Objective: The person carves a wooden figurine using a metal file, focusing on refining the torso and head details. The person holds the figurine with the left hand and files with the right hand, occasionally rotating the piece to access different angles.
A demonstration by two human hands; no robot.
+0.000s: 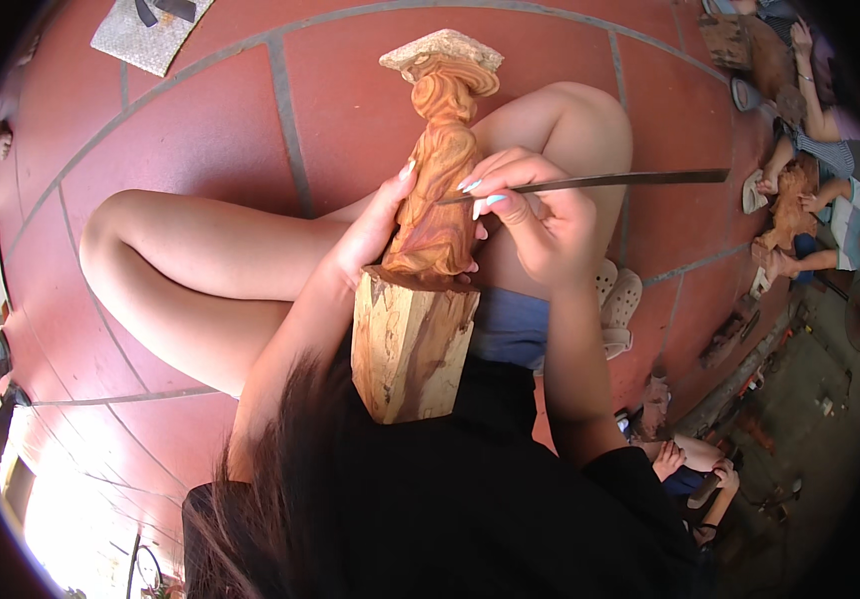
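Note:
A carved wooden figure (pixel 440 170) leans upright over my lap, reddish-brown and grained. It rises from an uncut pale wood block (pixel 413 344) and has a rough, light slab of wood (pixel 445 48) at its top. My left hand (pixel 375 225) is wrapped around the figure's lower left side, with some fingertips showing at its right. In my right hand (pixel 540 210) is a long, slim, dark metal carving tool (pixel 639 180), pinched between thumb and fingers. Its narrow end touches or nearly touches the figure's middle; its long end points right.
My bent legs (pixel 200 240) lie on the red tiled floor (pixel 350 100) around the carving. A beige clog (pixel 621 309) sits beside my right leg. Other people work at far right, near a carved wooden piece (pixel 789 210). A woven mat (pixel 145 35) lies at upper left.

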